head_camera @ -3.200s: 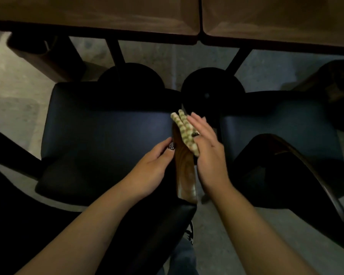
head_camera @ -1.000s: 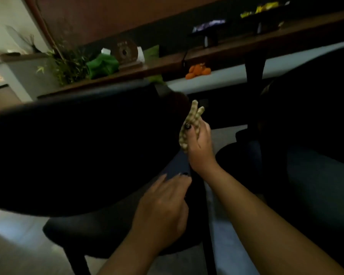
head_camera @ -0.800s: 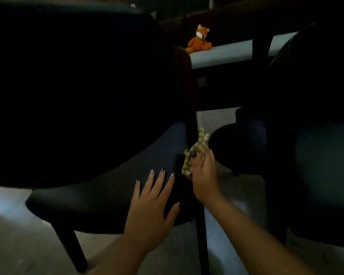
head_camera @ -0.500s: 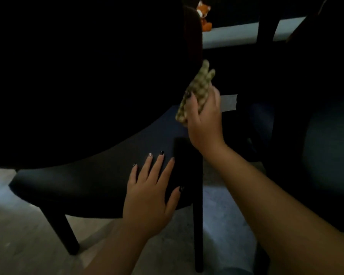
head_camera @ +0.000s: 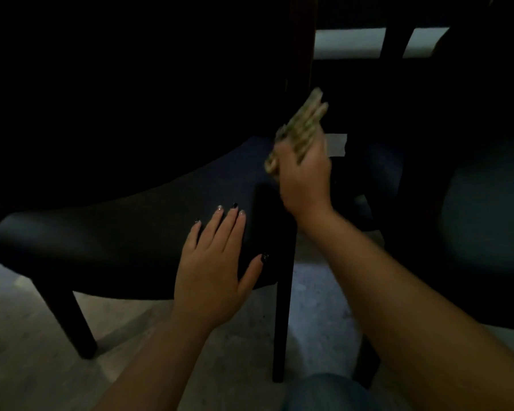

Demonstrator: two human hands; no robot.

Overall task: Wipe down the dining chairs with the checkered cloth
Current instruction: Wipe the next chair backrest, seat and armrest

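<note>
A dim room with a pale concrete floor [head_camera: 27, 351] is showing beneath two dark dining chairs standing side by side. The checkered cloth [head_camera: 301, 126], a folded green-and-cream bundle, is sitting up against the rear upright post [head_camera: 301, 48] of the near chair, just above the back corner of the seat, blurred in this view. The right hand [head_camera: 304, 173] is grasping it, fingers curled round the lower part of the bundle while the upper end is sticking out past the fingertips toward the post. Just below and to the left, the left hand [head_camera: 217, 262] is lying released and flat on the side of the black padded seat [head_camera: 116, 232], fingers straight and spread, thumb out toward the dark rear leg [head_camera: 282, 321]. The nails are showing dark polish. The chair's backrest is filling the upper left as a black mass with little detail. A second chair [head_camera: 472, 218] is standing just beside it on the right, its seat faintly bluish. At the bottom edge, a knee in blue denim [head_camera: 324, 393] is showing between the two forearms.
</note>
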